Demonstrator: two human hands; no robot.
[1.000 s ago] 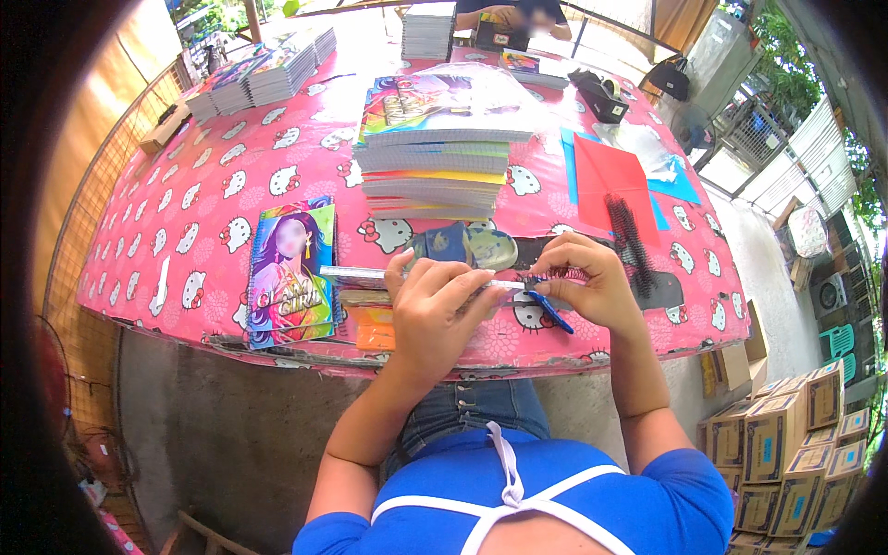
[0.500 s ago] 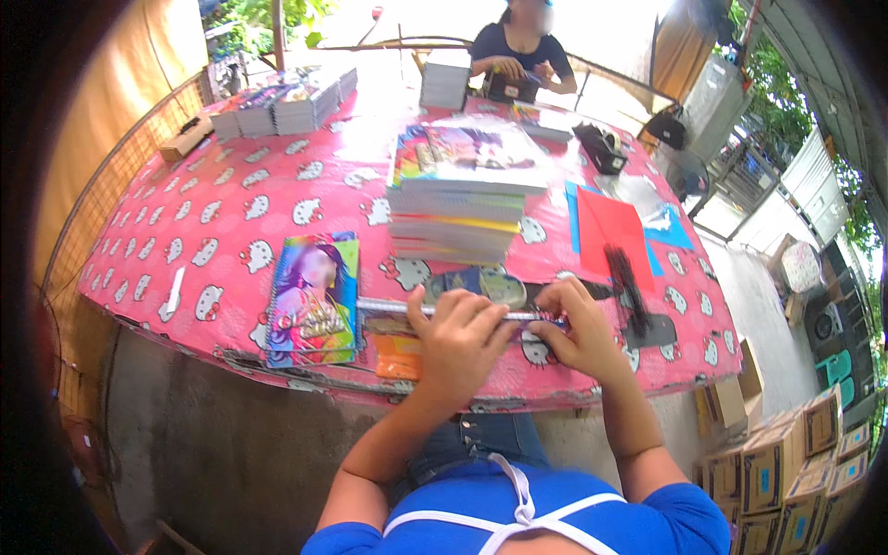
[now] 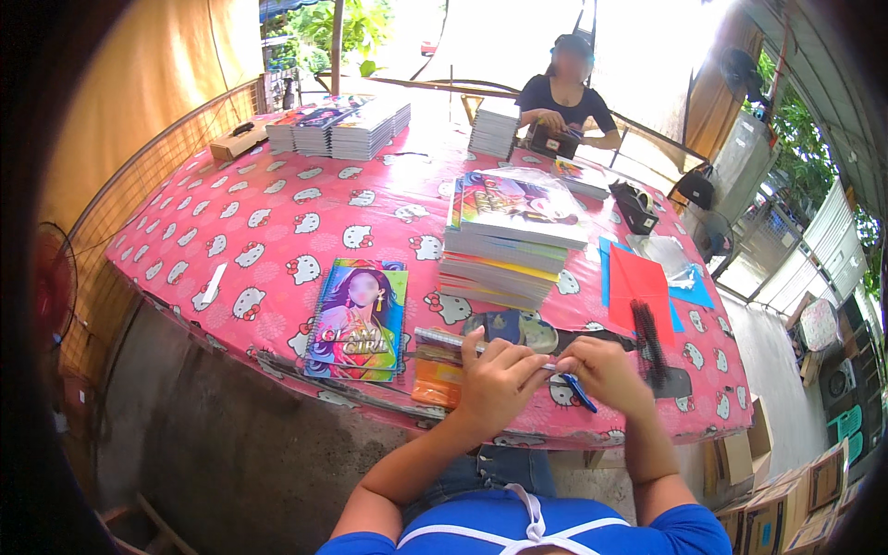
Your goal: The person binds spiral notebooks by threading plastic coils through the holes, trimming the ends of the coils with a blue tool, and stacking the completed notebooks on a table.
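Observation:
My left hand (image 3: 504,375) is closed round a narrow white edge with coil-like marks (image 3: 435,336), which looks like the spine of a spiral notebook seen edge-on. At its right end, my right hand (image 3: 597,375) is closed, its fingertips almost meeting those of the left. A slim blue-handled tool (image 3: 580,393) juts down from beneath the right hand; its working end is hidden. Left of my hands lie spiral notebooks (image 3: 356,319) with a colourful cover, slightly fanned. An orange packet (image 3: 437,384) rests by my left wrist.
A tall stack of notebooks (image 3: 509,245) stands beyond my hands, with a patterned pouch (image 3: 518,328) before it. To the right lie a red sheet (image 3: 638,287) and a black brush-like bundle (image 3: 647,338). Across the pink table (image 3: 268,222) sits another person (image 3: 566,97) near more stacks.
The view has shifted, so the table sits lower and further right. My right hand has turned, and the blue-handled tool now points downward from it. My left hand keeps its hold.

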